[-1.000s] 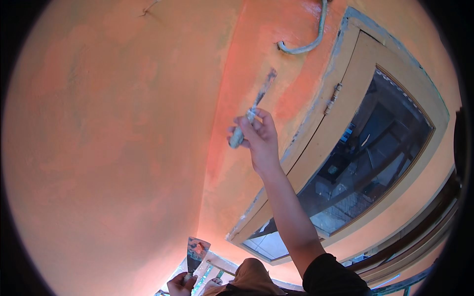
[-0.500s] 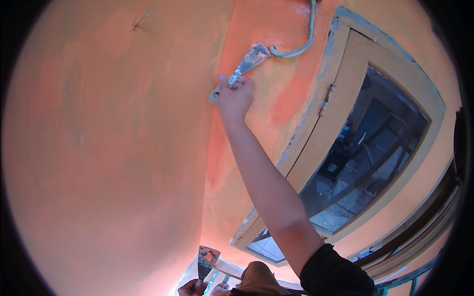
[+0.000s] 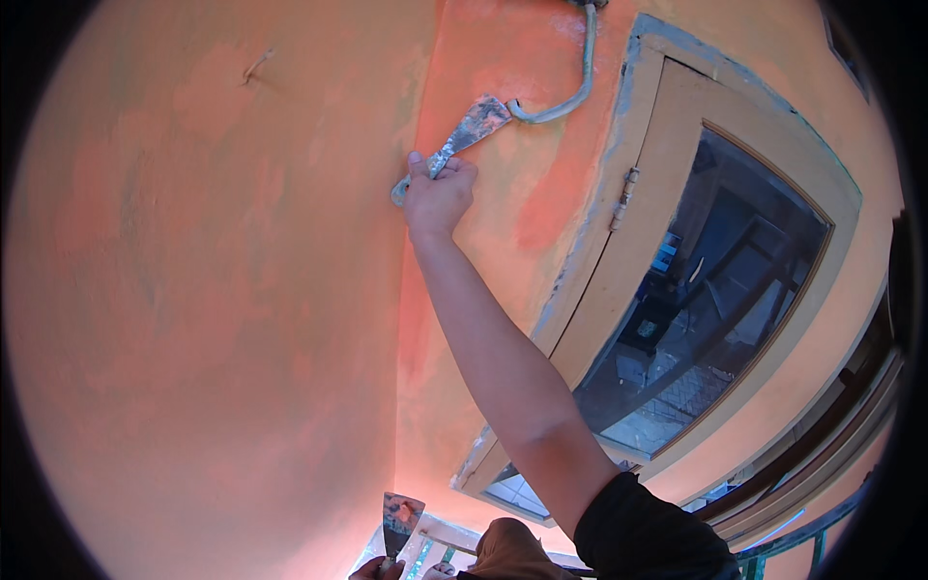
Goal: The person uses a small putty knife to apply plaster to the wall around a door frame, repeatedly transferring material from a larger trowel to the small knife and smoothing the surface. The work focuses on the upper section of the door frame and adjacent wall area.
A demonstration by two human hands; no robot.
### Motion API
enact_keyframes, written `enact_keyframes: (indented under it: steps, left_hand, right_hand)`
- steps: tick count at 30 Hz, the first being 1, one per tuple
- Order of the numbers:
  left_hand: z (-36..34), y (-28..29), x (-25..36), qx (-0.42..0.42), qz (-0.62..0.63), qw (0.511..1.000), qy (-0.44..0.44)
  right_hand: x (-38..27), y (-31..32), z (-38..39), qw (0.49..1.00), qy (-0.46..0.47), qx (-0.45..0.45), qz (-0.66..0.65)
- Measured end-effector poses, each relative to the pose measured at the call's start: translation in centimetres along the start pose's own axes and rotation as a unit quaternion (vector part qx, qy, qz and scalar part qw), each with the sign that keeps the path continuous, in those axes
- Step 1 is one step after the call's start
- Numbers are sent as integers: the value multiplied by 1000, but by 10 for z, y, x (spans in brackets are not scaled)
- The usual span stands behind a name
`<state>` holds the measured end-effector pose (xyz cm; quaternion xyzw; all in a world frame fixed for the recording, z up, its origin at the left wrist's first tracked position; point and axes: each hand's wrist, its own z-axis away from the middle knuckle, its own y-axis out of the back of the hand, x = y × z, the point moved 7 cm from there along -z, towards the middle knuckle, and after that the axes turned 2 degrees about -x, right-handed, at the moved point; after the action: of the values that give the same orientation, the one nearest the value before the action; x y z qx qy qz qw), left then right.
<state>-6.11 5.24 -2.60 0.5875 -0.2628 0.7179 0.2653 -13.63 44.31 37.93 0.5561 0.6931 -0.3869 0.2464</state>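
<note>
Left wall (image 3: 222,290): orange, patchy, running up to the corner where the next wall starts.
Hook (image 3: 257,66): small, pale, sticking out high on that wall.
Left hand (image 3: 377,570): at the lower edge, partly cut off, fingers closed around a handle.
Low scraper (image 3: 402,522): in the left hand, blade up, orange residue on its dark face.
Right hand (image 3: 438,200): raised before the second wall, clamped on another handle, thumb along it.
High scraper (image 3: 478,123): in the right hand, tilted—blade up and to the right, handle end showing left of the thumb.
Pipe (image 3: 586,72): grey, curved, its lower end right at the blade's tip—whether they touch, I cannot tell.
Hinge (image 3: 623,200): on the tan frame (image 3: 645,135), right of the pipe.
Pane (image 3: 710,290): dark glass inside the frame.
</note>
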Motion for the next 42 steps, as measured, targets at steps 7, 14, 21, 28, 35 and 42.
enact_keyframes:
  steps: [7, 14, 21, 28, 35, 42]
  left_hand:
    - [-3, 5, -1, -9, -21, 1000, -10]
    - [17, -14, -14, 31, -49, 998, -24]
    - [12, 0, -10, 2, -61, 998, 0]
    - [6, -2, -10, -5, -49, 999, -18]
    - [21, 2, 9, 4, -7, 1000, 2]
    - [13, 11, -5, 9, -46, 999, -15]
  right_hand:
    - [1, 2, -3, 1000, -5, 4, -20]
    - [2, -2, -4, 996, -32, -27, -78]
    - [1, -6, -2, 996, -75, 9, -43]
    - [-4, 6, 5, 996, -88, 18, -21]
    - [-22, 18, 13, 996, 24, -15, 82]
    - [-28, 17, 17, 996, 25, -46, 70]
